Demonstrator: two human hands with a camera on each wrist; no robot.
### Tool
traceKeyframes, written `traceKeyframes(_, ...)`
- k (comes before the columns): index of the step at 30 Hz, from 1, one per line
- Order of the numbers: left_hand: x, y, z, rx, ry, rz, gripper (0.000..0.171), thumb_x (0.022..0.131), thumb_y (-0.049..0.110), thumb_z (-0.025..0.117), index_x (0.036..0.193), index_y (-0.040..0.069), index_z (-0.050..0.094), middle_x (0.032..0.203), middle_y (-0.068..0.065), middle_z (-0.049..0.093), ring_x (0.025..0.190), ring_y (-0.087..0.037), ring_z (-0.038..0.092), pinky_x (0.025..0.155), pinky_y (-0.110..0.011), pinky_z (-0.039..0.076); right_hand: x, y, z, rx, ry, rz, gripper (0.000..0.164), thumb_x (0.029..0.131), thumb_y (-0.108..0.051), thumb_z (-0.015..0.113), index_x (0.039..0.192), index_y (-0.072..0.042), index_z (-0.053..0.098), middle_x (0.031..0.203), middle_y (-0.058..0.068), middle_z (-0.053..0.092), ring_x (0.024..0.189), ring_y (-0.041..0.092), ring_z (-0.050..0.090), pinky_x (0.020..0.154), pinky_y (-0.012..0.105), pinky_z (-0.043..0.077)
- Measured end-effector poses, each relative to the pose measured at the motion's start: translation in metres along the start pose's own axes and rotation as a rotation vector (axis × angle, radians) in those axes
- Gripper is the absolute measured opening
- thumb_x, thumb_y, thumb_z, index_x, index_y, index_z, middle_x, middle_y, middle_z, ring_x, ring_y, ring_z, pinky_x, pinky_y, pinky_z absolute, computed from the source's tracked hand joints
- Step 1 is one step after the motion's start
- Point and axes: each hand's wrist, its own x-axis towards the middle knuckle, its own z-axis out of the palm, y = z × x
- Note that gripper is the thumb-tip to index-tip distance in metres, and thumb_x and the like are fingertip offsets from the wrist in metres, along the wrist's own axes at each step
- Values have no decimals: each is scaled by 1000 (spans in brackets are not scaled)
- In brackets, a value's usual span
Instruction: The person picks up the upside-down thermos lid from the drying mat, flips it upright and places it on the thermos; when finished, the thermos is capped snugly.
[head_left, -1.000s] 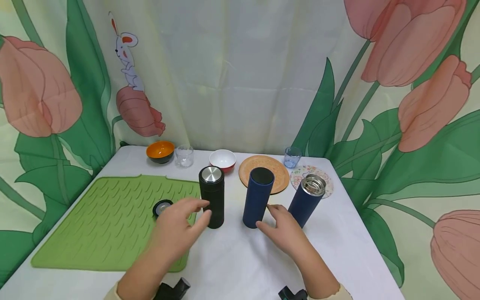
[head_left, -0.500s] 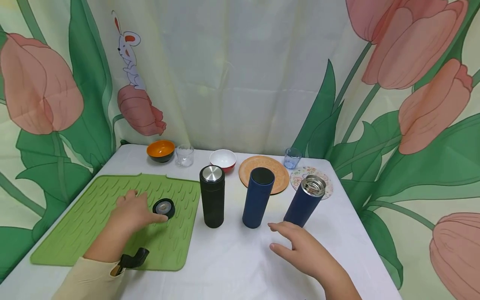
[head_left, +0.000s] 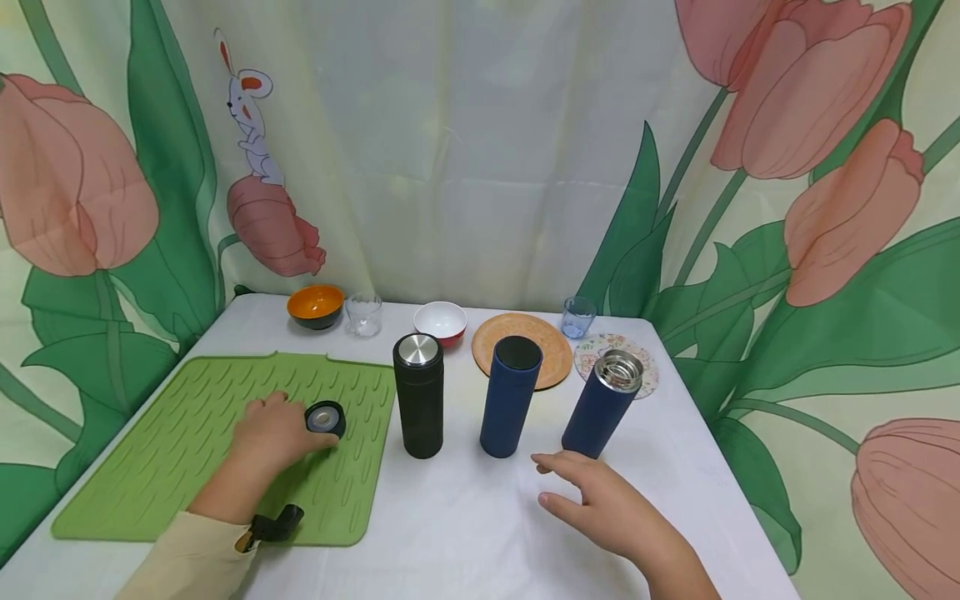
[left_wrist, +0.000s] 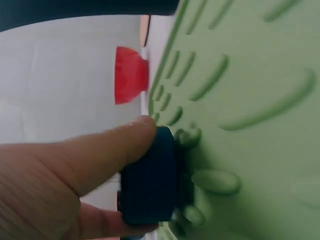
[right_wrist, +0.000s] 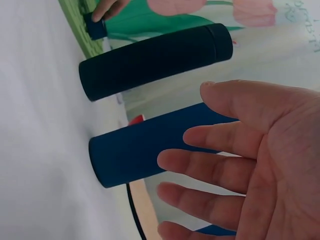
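On the green mat (head_left: 187,467), near the side by the bottles, the left hand (head_left: 273,429) is now pinching the loose dark lid (head_left: 324,417), with the thumb pressing one side and a finger pressing the other. Whether the lid is touching the mat or going up a bit, the pictures are not telling. A second ago this hand was reaching by the black bottle (head_left: 420,404), so the work seems to be moving over to the lid. The right hand (head_left: 592,504) is no longer reaching beside the blue bottle with a dark top (head_left: 510,404); it is hovering closer to the person, near the blue bottle with no lid (head_left: 602,412), spreading its fingers and holding nothing. Three bottles are standing on the white table (head_left: 457,517): one black and two blue. Behind them, two bowls are sitting, one orange inside (head_left: 316,307) and one white and red (head_left: 441,321). Two glasses are standing there too, one clear (head_left: 364,315) and one bluish (head_left: 578,317). Two plates are lying flat, one brown (head_left: 555,354) and one flowery (head_left: 592,350). Just one mat and one loose lid are showing.
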Motion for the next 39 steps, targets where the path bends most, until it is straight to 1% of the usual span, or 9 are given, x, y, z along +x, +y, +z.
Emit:
traceKeyframes(6, -10, -1, 1, 16, 82, 30, 87, 80, 67, 80, 127, -6, 70, 140, -41, 50, 125, -65, 46, 92, -78, 48, 1, 1, 3, -5, -20, -18, 51, 103, -44, 68, 146, -18, 64, 138, 3, 70, 132, 32, 64, 110, 61, 50)
traceKeyframes(10, -30, 4, -5, 23, 114, 62, 90, 81, 74, 75, 125, -5, 72, 133, -37, 56, 115, -60, 53, 87, -73, 51, 1, 1, 5, -11, -28, -49, 50, 103, -42, 68, 146, -17, 64, 135, 2, 72, 130, 31, 65, 109, 60, 51)
traceKeyframes(14, -50, 18, -9, -13, 116, 118, 87, 79, 77, 75, 123, 1, 75, 130, -30, 61, 112, -54, 58, 87, -70, 52, 3, 1, 7, -35, -22, -80, 50, 103, -43, 67, 146, -17, 64, 138, 1, 71, 132, 26, 64, 111, 54, 51)
traceKeyframes(18, -67, 39, -5, -60, 131, 235, 78, 73, 75, 82, 117, 11, 78, 128, -18, 66, 112, -44, 62, 93, -65, 54, 7, 3, 10, -41, -24, -95, 51, 103, -43, 68, 148, -19, 63, 142, 2, 68, 133, 27, 63, 110, 49, 53)
traceKeyframes(23, -86, 69, 9, -137, 111, 458, 62, 69, 72, 87, 110, 26, 77, 111, 10, 64, 100, -13, 61, 90, -43, 57, 14, 0, 15, 20, -63, -62, 56, 99, -45, 73, 149, -20, 62, 147, 6, 63, 136, 31, 60, 108, 55, 54)
traceKeyframes(26, -90, 88, 18, -185, 116, 585, 56, 70, 69, 88, 109, 31, 74, 103, 20, 59, 90, -3, 56, 82, -33, 56, 18, -3, 23, 53, -70, -54, 64, 95, -46, 78, 150, -20, 61, 149, 5, 61, 137, 32, 59, 108, 60, 52)
traceKeyframes(30, -86, 113, 28, -201, 186, 704, 54, 71, 61, 91, 111, 30, 73, 100, 18, 59, 85, -1, 55, 75, -28, 54, 24, -7, 38, 51, -69, -89, 75, 89, -53, 83, 155, -28, 56, 153, -3, 57, 139, 26, 58, 112, 58, 51)
traceKeyframes(35, -80, 135, 34, -234, 171, 718, 55, 70, 60, 92, 114, 32, 74, 102, 16, 59, 84, -2, 54, 71, -25, 52, 29, -10, 54, 61, -37, -185, 80, 85, -55, 85, 156, -38, 52, 152, -12, 56, 140, 17, 56, 113, 46, 51)
traceKeyframes(39, -77, 147, 32, -239, 166, 699, 58, 71, 62, 91, 119, 33, 73, 105, 15, 61, 86, -3, 57, 74, -26, 54, 31, -9, 56, 98, 27, -221, 75, 84, -53, 86, 151, -40, 56, 144, -15, 59, 132, 13, 59, 101, 40, 56)
